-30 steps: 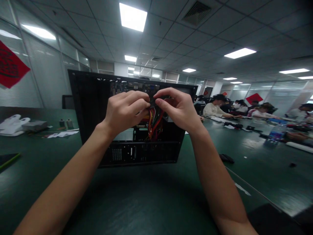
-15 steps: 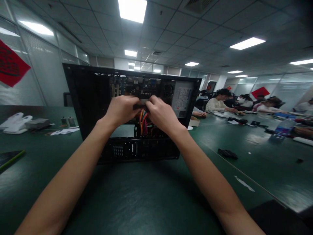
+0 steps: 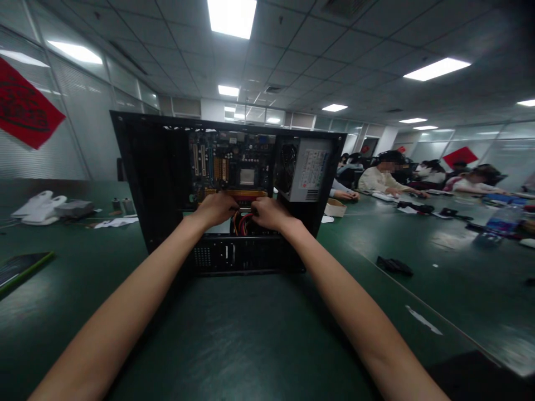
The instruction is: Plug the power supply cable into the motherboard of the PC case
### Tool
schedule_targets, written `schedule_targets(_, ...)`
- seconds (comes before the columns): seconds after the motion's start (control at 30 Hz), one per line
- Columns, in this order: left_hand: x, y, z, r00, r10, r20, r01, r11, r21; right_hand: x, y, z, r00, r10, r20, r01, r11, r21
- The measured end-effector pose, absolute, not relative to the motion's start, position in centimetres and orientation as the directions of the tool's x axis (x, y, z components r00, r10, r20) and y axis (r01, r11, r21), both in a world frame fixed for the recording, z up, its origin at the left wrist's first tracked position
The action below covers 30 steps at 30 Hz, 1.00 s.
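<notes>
A black computer case (image 3: 267, 257) stands upright with its open side toward me. Inside are a motherboard (image 3: 230, 151), a silver processor area (image 3: 247, 176) and a power supply (image 3: 310, 170) at the right. My left hand (image 3: 218, 210) is closed at the lower edge of the motherboard, by the coloured cables (image 3: 242, 223). On the other side of these cables my right hand (image 3: 270, 213) is also closed, close to the left one. Fingertips of both hands are hidden, and whatever they grip cannot be made out.
The case stands on a green table (image 3: 234, 334). At the left lie white objects (image 3: 39, 206), a grey box (image 3: 74, 209) and a green-edged dark panel (image 3: 23, 270). To the right are a small open box (image 3: 335, 208), a black item (image 3: 394, 265) and people working (image 3: 382, 174).
Both hands have moved down from in front of the motherboard to its lower edge. The processor area is now uncovered, and less of the cable bundle shows.
</notes>
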<state>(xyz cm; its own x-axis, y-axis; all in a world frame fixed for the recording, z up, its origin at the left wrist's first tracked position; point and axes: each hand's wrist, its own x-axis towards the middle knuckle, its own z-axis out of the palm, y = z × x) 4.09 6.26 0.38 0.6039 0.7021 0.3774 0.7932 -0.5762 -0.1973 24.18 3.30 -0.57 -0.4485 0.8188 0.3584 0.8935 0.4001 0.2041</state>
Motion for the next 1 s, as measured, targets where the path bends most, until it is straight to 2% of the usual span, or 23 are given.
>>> schedule_targets(0.5,5.2,5.3,0.4,0.574,0.755,0.317,0.818,-0.504,-0.279,23.5,3.0,-0.6,-0.473,0.805,0.359,0.881,0.431,0.194)
schedule_targets(1.0,5.9,5.1,0.6,0.524,0.785,0.331,0.849,-0.451,-0.276,23.4,3.8,-1.2,-0.489,0.803,0.341,0.872,0.451,0.190)
